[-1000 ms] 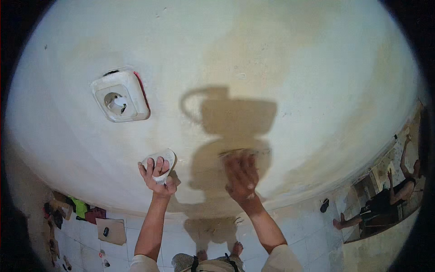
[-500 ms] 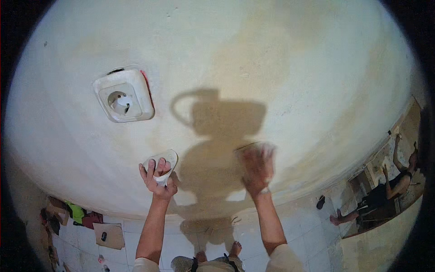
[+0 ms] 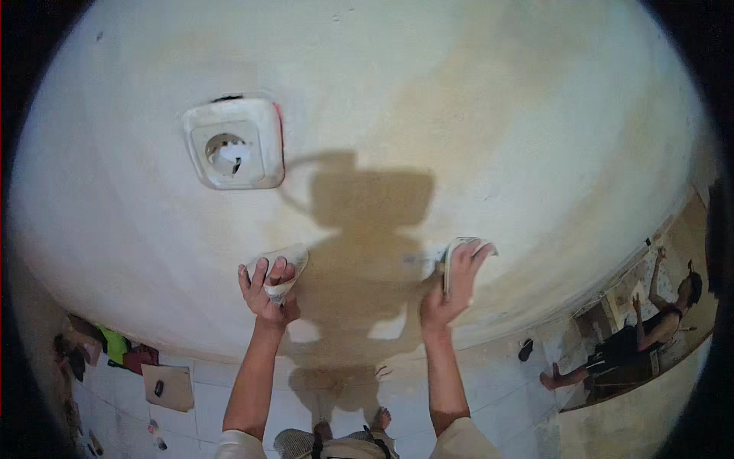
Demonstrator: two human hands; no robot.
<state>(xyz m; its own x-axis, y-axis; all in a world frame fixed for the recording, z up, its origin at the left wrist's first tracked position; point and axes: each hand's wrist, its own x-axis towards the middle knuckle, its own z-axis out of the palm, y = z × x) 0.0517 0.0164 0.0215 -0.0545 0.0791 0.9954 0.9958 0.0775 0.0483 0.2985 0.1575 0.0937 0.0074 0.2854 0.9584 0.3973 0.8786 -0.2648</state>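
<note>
My left hand [image 3: 267, 292] is closed around a pale, curled piece of sandpaper [image 3: 297, 260], its fingers poking past the paper close to the wall. Further right, my right hand [image 3: 456, 284] holds another bent sheet of sandpaper [image 3: 483, 246] at the wall. Its fingers point upward, and the sheet curls over around the fingertips; the grit face cannot be made out. Both hands are at the pale, stained wall [image 3: 535, 191], with the shadow of my head and body falling between them.
A white wall socket [image 3: 235, 145] sits above my left hand, a dark gap along its top edge. Tiled floor [image 3: 214, 421] lies below, with a cardboard piece [image 3: 170, 389] and cloths [image 3: 138, 358] at left. At far right another person [image 3: 642, 336] reaches toward a wall.
My right hand, blurred before, has moved right and turned more edge-on, showing its sheet. The left hand keeps its grip. The socket appears further right and higher as the view shifted.
</note>
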